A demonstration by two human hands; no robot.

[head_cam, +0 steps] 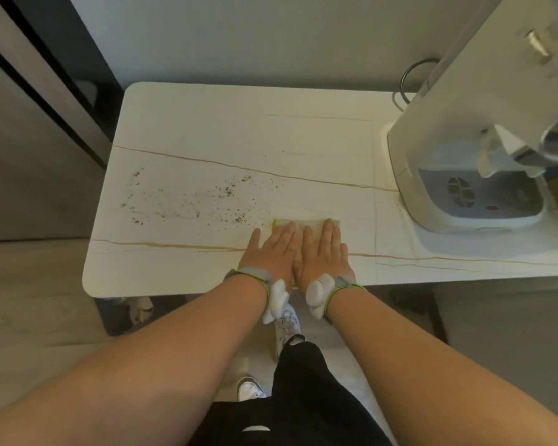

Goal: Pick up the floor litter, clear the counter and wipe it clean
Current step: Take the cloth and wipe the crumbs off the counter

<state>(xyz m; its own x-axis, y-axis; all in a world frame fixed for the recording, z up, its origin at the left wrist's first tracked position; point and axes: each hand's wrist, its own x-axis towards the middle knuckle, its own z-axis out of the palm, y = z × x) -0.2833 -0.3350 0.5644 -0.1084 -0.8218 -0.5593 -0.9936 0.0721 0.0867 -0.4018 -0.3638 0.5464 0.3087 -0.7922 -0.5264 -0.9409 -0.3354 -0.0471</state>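
A white stone counter (pixel 207 130) with thin brown veins lies in front of me. Dark brown crumbs (pixel 190 201) are scattered over its left half. A pale cloth with a yellow-green edge (pixel 306 223) lies flat near the counter's front edge, just right of the crumbs. My left hand (pixel 271 252) and my right hand (pixel 324 252) rest side by side on the cloth, palms down and fingers stretched out, covering most of it. Neither hand grips it.
A large white appliance (pixel 464 156) with a grey drip tray stands on the counter's right end, with a dark cable (pixel 413 75) looped behind it. A tall dark cabinet (pixel 29 123) stands to the left. A small pale object (pixel 139 310) lies on the floor under the counter.
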